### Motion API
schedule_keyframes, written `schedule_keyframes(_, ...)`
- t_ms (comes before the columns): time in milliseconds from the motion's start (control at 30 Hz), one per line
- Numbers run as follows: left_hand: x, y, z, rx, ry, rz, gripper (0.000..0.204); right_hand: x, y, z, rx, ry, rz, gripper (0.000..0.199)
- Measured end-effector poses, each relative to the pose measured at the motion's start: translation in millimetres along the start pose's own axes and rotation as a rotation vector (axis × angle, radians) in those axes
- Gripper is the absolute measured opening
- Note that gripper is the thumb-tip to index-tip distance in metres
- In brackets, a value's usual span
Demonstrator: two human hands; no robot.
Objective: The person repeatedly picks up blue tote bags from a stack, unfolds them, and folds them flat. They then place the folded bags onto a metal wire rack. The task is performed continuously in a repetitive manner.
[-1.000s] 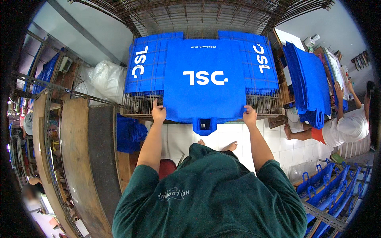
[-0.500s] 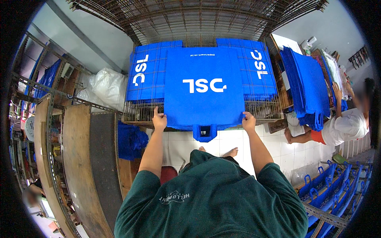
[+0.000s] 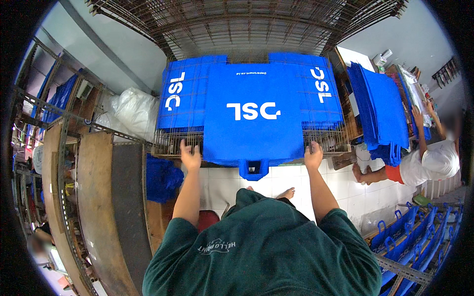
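Observation:
A blue fabric bag (image 3: 253, 133) with white print lies flat at the middle of a wire rack, its handle loop (image 3: 254, 169) hanging over the near edge. Just off the bag's near left corner is my left hand (image 3: 191, 157), open with fingers spread and holding nothing. My right hand (image 3: 313, 156) is beside the near right corner, also open and apart from the cloth. Wire rods cross over two more printed blue bags, one on the left (image 3: 190, 109) and one on the right (image 3: 321, 111), both partly covered by the middle bag.
Raised wire racks (image 3: 247, 27) stand above the far side. Clear plastic sacks (image 3: 136, 111) and wooden boards (image 3: 103, 187) are at left. On the right hangs a blue fabric stack (image 3: 377, 108), with a person (image 3: 434, 158) working beyond. Finished-looking blue bags (image 3: 410, 232) hang lower right.
Both my hands have let go of the middle bag's near corners and moved slightly outward, fingers spreading. The bag stays on the rack.

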State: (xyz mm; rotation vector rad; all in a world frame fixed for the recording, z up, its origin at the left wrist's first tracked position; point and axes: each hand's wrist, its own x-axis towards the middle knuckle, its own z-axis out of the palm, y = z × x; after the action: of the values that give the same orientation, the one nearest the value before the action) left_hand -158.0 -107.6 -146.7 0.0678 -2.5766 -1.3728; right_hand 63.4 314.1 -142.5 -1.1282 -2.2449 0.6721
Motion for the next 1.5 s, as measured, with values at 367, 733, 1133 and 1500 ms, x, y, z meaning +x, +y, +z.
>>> schedule_keyframes(367, -155, -164, -131, 0.266, -0.094, -0.249, 0.051, -74, 114, -115, -0.402, -0.074, 0.328, 0.022)
schedule_keyframes(733, -204, -181, -30, 0.084, -1.085, -0.549, 0.051, -65, 126, -166, -0.337, -0.236, 0.336, 0.019)
schedule_keyframes(1133, -259, -117, 35, 0.142, -0.910, -0.465, 0.051, -34, 222, -186, -0.270, -0.546, 0.259, 0.027)
schedule_keyframes(1500, -334, -59, 60, 0.180, -0.831, -0.553, 0.047, -30, 375, -244, -0.269, -0.653, 0.506, 0.031)
